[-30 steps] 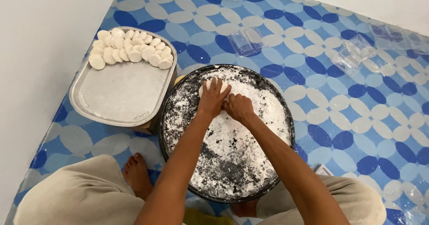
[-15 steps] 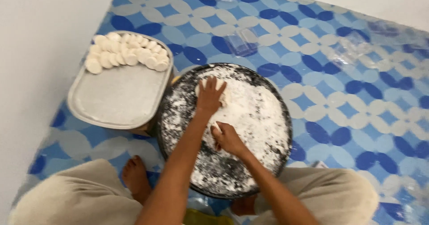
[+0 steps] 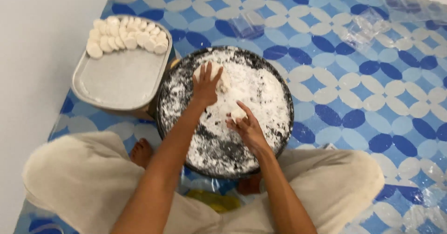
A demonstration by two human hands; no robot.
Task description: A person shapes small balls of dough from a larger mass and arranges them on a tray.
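Observation:
A round black tray dusted with white flour sits on the floor in front of my crossed legs. My left hand lies flat, fingers spread, on a lump of white dough at the tray's far side. My right hand is nearer to me, its fingers closed around a small piece of white dough above the floured surface.
A grey metal tray stands to the left, with several flat white dough discs lined along its far edge. Clear plastic bags lie on the blue and white patterned mat. A white wall runs along the left.
My right hand has pulled back from the dough lump towards me, now holding a small piece. My left hand stays on the lump.

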